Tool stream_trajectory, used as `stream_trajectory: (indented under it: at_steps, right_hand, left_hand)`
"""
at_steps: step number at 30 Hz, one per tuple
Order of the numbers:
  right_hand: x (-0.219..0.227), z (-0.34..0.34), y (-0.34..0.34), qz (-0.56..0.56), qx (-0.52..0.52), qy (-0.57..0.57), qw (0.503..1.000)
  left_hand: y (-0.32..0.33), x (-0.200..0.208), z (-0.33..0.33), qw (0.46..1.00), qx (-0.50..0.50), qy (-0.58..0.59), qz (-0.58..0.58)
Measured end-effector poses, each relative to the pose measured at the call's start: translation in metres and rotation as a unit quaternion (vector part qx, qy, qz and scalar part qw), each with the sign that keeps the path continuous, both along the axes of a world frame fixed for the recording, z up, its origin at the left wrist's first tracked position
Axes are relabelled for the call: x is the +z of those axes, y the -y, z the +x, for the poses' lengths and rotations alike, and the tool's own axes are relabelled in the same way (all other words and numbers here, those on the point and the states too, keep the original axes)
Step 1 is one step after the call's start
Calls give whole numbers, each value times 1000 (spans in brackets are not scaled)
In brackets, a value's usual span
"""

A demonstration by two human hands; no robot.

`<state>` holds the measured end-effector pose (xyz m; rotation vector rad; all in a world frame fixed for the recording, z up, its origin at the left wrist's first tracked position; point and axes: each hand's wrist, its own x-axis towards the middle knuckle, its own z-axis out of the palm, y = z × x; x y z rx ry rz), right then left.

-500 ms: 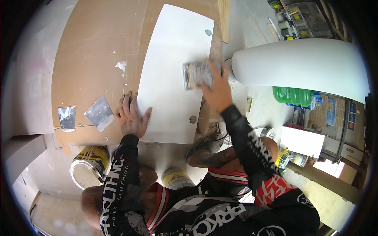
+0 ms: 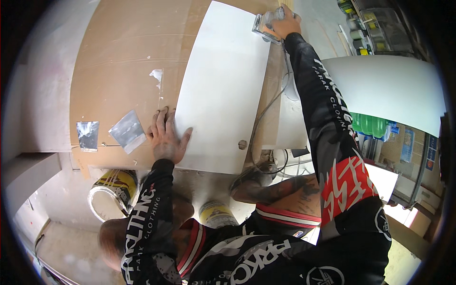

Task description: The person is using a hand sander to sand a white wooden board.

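A long white panel (image 2: 218,95) with a hole near its lower right corner lies on brown cardboard (image 2: 123,61). At the panel's far right edge, my right hand (image 2: 287,23) is wrapped round an electric sander (image 2: 266,28). The sander's pad lies over that edge, and a dark cord (image 2: 267,110) trails from it down along the panel's right side. My left hand (image 2: 167,135) rests flat with fingers spread, partly on the cardboard and with the thumb over the panel's left edge.
Two grey sheet pieces (image 2: 127,132) lie on the cardboard left of my left hand. An open paint bucket (image 2: 113,190) stands below the near edge, another bucket (image 2: 216,214) between my legs. At right are a large white curved panel (image 2: 384,88) and a green bottle (image 2: 368,124).
My right hand has carried the sander from the middle of the panel away to its far right edge, stretching the arm out. The left hand stays at the panel's left edge.
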<state>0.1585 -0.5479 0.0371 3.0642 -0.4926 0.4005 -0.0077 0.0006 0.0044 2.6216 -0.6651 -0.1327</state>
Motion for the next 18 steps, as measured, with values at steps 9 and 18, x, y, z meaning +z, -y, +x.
stream_trajectory:
  at_steps: [9, 18]
  right_hand:
    - [28, -60, -151, 165, 93, 57, 980]
    - [82, -191, -307, 257, 189, -9, 948]
  left_hand:
    - [-1, -1, 0, 1000, -3, 8, -21]
    - [-3, -4, -1, 999, -2, 7, -37]
